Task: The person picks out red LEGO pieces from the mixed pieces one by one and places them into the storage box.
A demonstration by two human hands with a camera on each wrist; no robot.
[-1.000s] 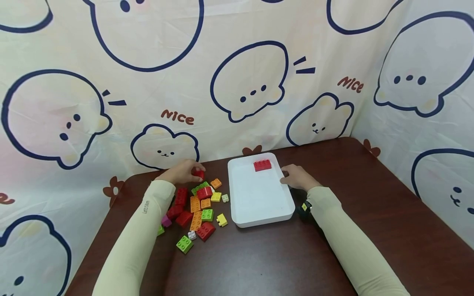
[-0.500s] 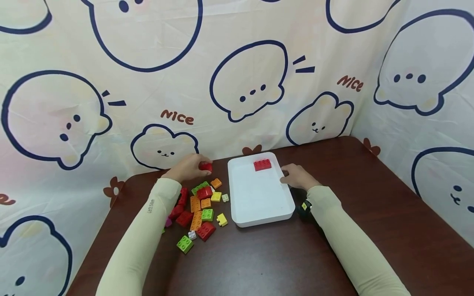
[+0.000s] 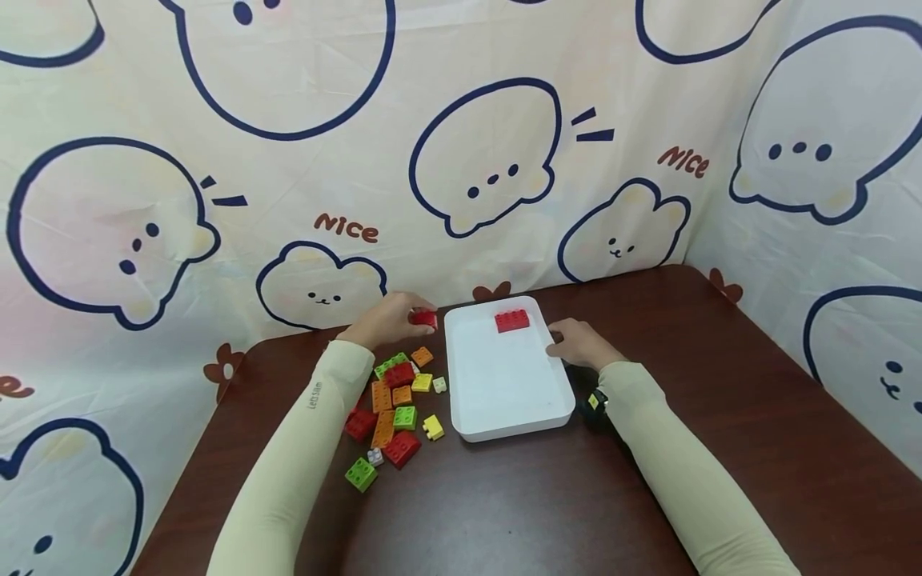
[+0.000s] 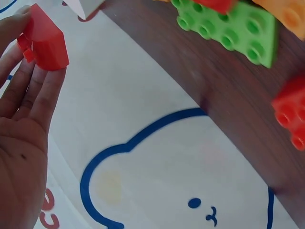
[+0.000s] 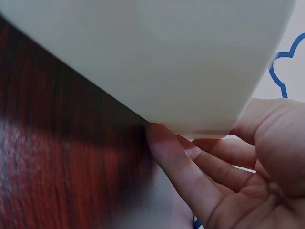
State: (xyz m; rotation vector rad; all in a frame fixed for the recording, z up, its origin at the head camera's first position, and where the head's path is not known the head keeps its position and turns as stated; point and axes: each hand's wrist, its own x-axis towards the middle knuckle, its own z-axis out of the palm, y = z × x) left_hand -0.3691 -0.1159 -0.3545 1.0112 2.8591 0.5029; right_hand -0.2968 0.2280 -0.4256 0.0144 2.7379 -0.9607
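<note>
My left hand [image 3: 387, 318] pinches a red toy brick [image 4: 46, 40] between thumb and fingers, raised near the table's back edge, left of the white tray [image 3: 507, 384]. In the left wrist view the brick shows a smooth sloping face and small studs at its side. On the tray's right side, my right hand [image 3: 582, 344] grips the wall, with fingers [image 5: 176, 157] against its outer face in the right wrist view. Another red brick [image 3: 512, 321], studs up, lies inside the tray at the far end.
Left of the tray lie several loose bricks: green [image 3: 361, 474], orange [image 3: 384, 430], red [image 3: 402, 449] and yellow [image 3: 433, 427]. My left sleeve [image 3: 310, 448] covers part of that pile. A printed curtain [image 3: 461, 264] hangs right behind the dark wooden table [image 3: 504, 504].
My left hand has lifted the red brick and carried it rightward and slightly back toward the tray. My right hand and the tray have stayed in place.
</note>
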